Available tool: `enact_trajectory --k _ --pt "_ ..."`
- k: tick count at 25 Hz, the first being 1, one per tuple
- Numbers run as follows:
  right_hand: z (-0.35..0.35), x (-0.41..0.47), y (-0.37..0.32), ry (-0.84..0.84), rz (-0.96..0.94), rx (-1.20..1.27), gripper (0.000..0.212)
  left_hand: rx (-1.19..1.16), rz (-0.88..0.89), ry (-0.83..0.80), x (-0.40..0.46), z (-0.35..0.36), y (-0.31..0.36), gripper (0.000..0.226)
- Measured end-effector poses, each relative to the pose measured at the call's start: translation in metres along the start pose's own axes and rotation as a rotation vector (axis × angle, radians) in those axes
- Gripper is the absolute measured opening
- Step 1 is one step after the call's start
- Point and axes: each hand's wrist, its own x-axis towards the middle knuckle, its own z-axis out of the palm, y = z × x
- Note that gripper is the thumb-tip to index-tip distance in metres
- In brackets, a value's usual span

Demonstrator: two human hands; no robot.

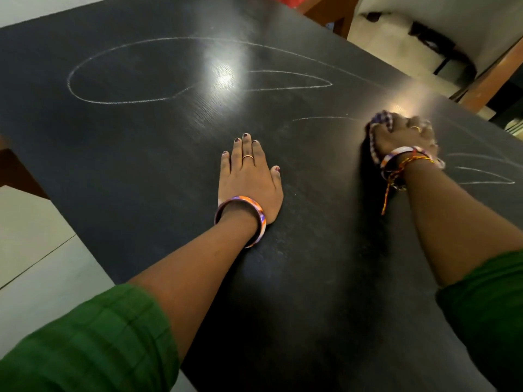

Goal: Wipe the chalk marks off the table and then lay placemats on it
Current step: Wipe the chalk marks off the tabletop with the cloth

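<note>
Nearest the camera: green sleeves (85,343) on both forearms, reaching out over the dark table (127,154). Left hand (250,181) lies flat, palm down, fingers straight and close together, holding nothing; it looks to be bracing only. Bangle (256,219) at the wrist.

Right hand (403,137) is further out and to the right, blurred, fingers curled round a bunched checked cloth (377,128) pressed to the tabletop. Cloth shows mostly at the hand's left side and under the wrist.

Chalk marks: short strokes (481,176) just right of the right wrist, near the table edge; a thin line (319,118) runs left from the cloth. Beyond, well apart from both hands, a big loop (85,94) far left and a narrow leaf shape (291,80) centre, long axis approx. left-right across the table.

Judgement: wiping stage, early, most marks untouched. Right hand w/ cloth is nearer the strokes at the right; the big loop lies forward and left of it, so a long reach across is needed. No placemats in view.

Past the table: a wooden frame (489,77) and pale floor (396,38).
</note>
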Motion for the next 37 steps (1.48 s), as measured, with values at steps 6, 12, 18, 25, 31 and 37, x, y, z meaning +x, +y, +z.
enact_trajectory --k 6,12,18,25,31,37 --pt "0.027 -0.056 -0.135 -0.103 -0.479 -0.033 0.055 -0.01 0.001 0.005 -0.002 -0.001 -0.001 0.06" --pt "0.014 0.009 -0.026 0.024 -0.149 -0.058 0.058 -0.009 -0.001 -0.011 -0.001 -0.001 -0.004 0.06" --pt "0.004 -0.012 -0.015 0.003 -0.039 0.027 0.053 -0.018 0.0 0.01 0.001 0.0 -0.003 0.057" --pt "0.021 -0.128 -0.099 -0.071 -0.566 -0.032 0.053 -0.113 -0.019 0.077 -0.004 -0.006 -0.009 0.052" --pt "-0.019 -0.156 0.099 -0.047 -0.01 -0.021 0.056 0.025 0.068 -0.013 -0.041 -0.005 -0.004 0.052" --pt "-0.047 -0.246 0.197 -0.07 0.338 -0.019 0.06 0.07 0.148 -0.052 -0.102 0.004 0.017 0.054"
